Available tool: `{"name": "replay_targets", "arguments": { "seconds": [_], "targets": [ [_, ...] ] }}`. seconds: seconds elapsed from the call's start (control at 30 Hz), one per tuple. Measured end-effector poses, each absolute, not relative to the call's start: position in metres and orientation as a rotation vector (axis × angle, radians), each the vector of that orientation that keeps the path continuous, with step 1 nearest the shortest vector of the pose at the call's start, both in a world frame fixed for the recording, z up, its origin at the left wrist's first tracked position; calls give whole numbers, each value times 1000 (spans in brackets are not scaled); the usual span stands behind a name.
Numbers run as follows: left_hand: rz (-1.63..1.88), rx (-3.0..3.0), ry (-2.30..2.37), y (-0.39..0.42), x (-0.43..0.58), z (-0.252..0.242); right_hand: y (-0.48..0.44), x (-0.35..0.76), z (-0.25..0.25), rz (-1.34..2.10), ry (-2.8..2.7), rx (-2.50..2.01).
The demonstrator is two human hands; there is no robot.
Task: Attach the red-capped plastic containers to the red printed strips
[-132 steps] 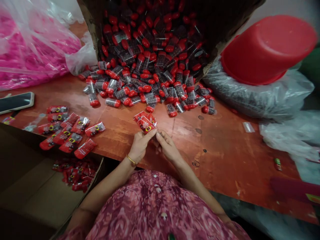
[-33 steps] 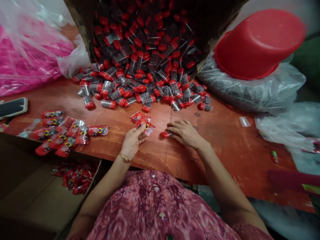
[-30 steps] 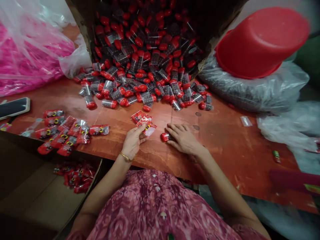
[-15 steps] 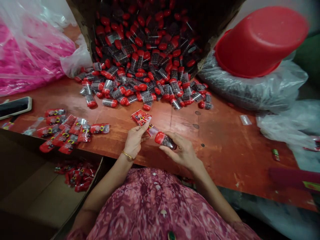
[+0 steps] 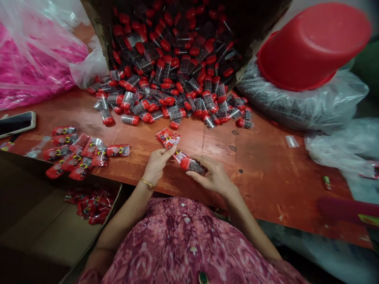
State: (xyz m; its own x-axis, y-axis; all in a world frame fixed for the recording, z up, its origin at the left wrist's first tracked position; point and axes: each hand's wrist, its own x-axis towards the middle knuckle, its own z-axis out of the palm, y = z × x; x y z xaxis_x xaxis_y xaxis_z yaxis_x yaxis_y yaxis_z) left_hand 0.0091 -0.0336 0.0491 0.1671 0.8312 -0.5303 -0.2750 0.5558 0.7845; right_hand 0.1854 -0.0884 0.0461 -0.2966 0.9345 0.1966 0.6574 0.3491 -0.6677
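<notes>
My left hand [image 5: 156, 164] pinches a small stack of red printed sleeves [image 5: 167, 138] just above the red wooden table [image 5: 266, 173]. One sleeve hangs open toward my right hand [image 5: 213, 176], which grips a clear tube with a red cap [image 5: 192, 165] and holds its cap end at the sleeve's mouth. A heap of the same red-capped tubes [image 5: 171, 94] spills from a tipped cardboard box [image 5: 97, 27] at the back of the table.
Several wrapped tubes [image 5: 79, 156] lie at the left. More sit in an open carton [image 5: 59, 232] below the table edge. A phone [image 5: 16, 123], pink bags [image 5: 32, 63], an upturned red basin [image 5: 310, 43] and plastic bags [image 5: 302, 106] ring the table.
My right hand picked a tube off the table, lifted it and brought its red cap to the open sleeve in my left hand. The left hand barely moved.
</notes>
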Motion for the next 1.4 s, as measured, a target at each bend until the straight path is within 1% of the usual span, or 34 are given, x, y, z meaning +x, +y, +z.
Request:
{"name": "replay_targets", "arguments": {
  "seconds": [0.13, 0.4, 0.6, 0.7, 0.87, 1.03, 1.2, 1.4],
  "targets": [
    [846, 613, 1103, -34, 9, 48, -87, 185, 43, 675, -2007, -1363],
    [1074, 609, 1046, -40, 23, 36, -85, 179, 36, 651, -1880, -1383],
    [1147, 532, 1001, -46, 31, 35, -82, 158, 28, 682, -1644, -1448],
    [1187, 435, 1013, -48, 34, 37, -80, 148, 22, 774, -1414, -1486],
    [1124, 356, 966, -51, 38, 36, -80, 144, 20, 1176, -1136, -1314],
    [1112, 406, 940, -48, 37, 36, -75, 144, 26, 1187, -1077, -1298],
    [1186, 348, 942, -38, 27, 40, -73, 146, 27, 1310, -1099, -1240],
    [1110, 345, 927, -35, 26, 42, -70, 148, 32, 1270, -1065, -1281]
  ]
}}
